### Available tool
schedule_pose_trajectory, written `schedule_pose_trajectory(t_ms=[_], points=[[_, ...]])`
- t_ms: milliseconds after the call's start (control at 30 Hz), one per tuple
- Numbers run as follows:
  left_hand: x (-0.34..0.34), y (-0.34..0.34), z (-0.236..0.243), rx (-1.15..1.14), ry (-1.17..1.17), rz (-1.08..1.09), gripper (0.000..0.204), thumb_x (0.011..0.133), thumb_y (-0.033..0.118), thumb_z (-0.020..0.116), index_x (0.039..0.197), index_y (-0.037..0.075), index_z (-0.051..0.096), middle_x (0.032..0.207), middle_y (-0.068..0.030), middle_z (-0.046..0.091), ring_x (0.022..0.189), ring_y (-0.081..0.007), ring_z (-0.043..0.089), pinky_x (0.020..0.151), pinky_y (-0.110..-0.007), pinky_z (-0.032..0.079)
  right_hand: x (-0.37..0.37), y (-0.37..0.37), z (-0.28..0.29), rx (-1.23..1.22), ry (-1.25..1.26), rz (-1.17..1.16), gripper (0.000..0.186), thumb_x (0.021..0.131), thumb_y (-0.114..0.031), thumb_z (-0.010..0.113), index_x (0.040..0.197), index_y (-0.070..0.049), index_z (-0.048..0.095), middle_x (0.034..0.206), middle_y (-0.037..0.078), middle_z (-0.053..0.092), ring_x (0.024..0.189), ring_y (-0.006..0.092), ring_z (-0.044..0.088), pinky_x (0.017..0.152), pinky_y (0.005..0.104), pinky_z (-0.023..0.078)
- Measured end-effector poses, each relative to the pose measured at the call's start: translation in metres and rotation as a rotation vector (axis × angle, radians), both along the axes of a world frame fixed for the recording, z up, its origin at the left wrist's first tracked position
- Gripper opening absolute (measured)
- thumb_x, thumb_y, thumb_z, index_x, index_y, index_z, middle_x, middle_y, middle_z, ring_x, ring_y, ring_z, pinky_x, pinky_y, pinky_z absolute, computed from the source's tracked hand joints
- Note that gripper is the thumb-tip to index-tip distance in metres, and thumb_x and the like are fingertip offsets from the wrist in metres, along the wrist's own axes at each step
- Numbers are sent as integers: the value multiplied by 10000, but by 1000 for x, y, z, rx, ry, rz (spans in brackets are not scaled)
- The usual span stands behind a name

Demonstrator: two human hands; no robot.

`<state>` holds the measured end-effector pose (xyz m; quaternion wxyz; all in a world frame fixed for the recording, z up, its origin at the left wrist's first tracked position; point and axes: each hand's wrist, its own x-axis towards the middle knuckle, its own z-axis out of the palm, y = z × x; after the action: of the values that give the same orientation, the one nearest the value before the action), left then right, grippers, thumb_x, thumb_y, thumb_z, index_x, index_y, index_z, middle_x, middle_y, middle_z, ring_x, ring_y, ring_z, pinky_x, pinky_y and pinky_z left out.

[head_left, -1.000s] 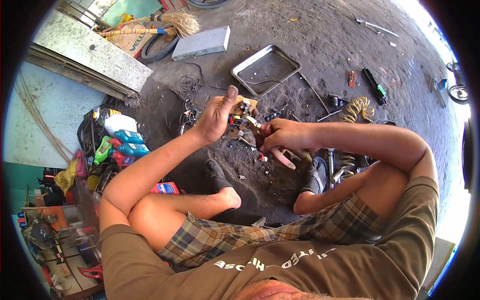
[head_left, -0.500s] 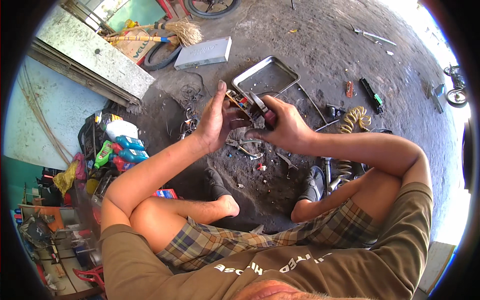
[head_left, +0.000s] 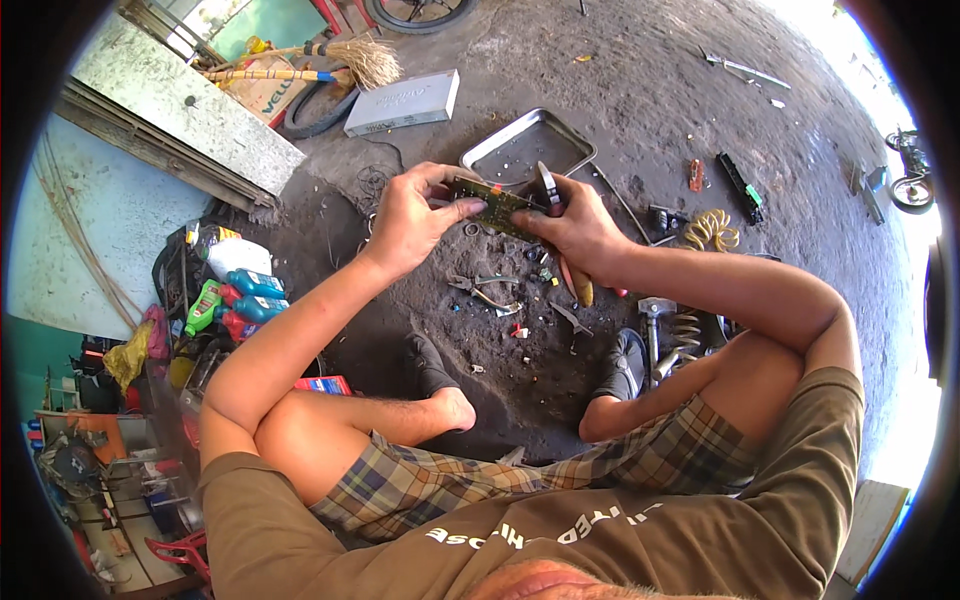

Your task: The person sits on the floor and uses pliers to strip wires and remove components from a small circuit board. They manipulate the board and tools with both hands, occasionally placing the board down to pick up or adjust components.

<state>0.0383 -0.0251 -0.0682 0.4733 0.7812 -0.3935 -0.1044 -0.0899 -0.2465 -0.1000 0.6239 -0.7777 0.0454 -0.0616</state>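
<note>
My left hand (head_left: pixel 408 215) grips the left end of a small circuit board (head_left: pixel 490 210), thumb across its dotted underside, which faces up. My right hand (head_left: pixel 585 230) holds the board's right end as well as a large pair of pliers (head_left: pixel 548 190), whose jaws point upward and whose worn pink and yellow handles hang below the fingers. On the ground beneath lie another pair of pliers (head_left: pixel 475 285), a dark metal tool (head_left: pixel 570 320) and several small scattered parts.
Ahead sit a metal tray (head_left: pixel 480 150), grey box (head_left: pixel 400 100) and brooms (head_left: pixel 365 65). Bottles (head_left: pixel 250 285) crowd the left. A yellow coiled hose (head_left: pixel 710 225), hammer (head_left: pixel 655 310) and spring (head_left: pixel 685 330) lie rightward, near my foot (head_left: pixel 620 370). A motorbike (head_left: pixel 910 185) stands far right.
The board has come up off the lower position between my hands and turned underside up. My left hand has closed on it, and the pliers in my right hand now point upward.
</note>
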Motion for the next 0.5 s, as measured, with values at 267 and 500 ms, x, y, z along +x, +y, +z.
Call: schedule_pose_trajectory(t_ms=[267,500], points=[[-6,-12,5,-75,-28,-2,321,890,136,861,1168,10,761,1141,-102,748,968,-170,735,871,-334,609,8,5,3,-146,61,-90,476,854,-337,871,1133,22,730,925,157,780,843,229,735,840,417,568],[-7,-23,12,-116,-188,111,292,908,171,852,1118,0,743,956,-122,792,779,-177,752,694,-356,596,14,9,25,-5,94,-108,413,882,-289,838,1121,31,731,883,150,777,790,215,727,801,414,574]])
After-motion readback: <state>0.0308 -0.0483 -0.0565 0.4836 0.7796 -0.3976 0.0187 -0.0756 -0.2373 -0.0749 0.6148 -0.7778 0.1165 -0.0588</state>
